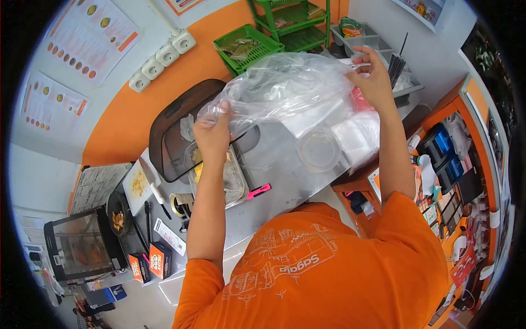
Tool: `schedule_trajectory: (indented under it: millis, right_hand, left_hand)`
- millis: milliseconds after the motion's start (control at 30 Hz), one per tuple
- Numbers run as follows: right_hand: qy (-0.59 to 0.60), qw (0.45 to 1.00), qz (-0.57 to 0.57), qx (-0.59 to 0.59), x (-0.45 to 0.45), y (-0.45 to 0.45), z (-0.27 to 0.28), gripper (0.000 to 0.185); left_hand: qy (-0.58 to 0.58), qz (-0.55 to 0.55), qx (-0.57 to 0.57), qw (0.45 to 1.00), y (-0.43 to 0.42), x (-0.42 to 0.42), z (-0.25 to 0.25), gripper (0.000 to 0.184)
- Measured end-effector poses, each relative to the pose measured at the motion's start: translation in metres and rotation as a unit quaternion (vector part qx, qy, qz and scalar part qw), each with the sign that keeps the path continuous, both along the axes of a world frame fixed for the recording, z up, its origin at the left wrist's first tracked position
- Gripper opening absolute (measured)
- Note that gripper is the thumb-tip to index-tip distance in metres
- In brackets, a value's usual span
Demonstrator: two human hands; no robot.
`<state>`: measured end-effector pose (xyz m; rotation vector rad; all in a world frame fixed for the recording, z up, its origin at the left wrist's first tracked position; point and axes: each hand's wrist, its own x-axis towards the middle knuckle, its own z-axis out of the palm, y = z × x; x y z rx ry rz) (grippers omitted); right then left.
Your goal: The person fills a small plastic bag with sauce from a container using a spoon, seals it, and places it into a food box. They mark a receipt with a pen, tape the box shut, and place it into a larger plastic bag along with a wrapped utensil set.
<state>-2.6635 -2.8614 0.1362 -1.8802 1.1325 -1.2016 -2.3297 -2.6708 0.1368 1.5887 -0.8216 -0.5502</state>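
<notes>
A clear plastic bag (285,90) lies between the left hand (212,130), clamped on its left end, and right hand (373,79), grip unclear.

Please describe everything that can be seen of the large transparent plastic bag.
The large transparent plastic bag looks thin, soft and glossy, with creases and bright reflections. It spreads, crumpled, sideways above the grey metal table, overlapping part of the green plastic tray in this view. The bare left hand grips one end; the bare right hand is at the other, its exact contact unclear. Whether the bag's underside touches anything on the table is hidden.
</notes>
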Motion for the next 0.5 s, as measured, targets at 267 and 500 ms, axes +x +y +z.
schedule_trajectory:
  millis: [267, 500]
  right_hand:
    - [0.144, 0.965, 0.046, -0.215, 0.049, 0.041, -0.012, 0.070]
    - [0.142, 0.985, 0.092, -0.020, 0.081, -0.016, -0.086, 0.055]
  left_hand:
    - [0.055, -0.172, -0.117, 0.977, -0.003, -0.018, -0.016, 0.043]
    - [0.110, -0.222, -0.124, 0.961, 0.018, 0.015, -0.013, 0.087]
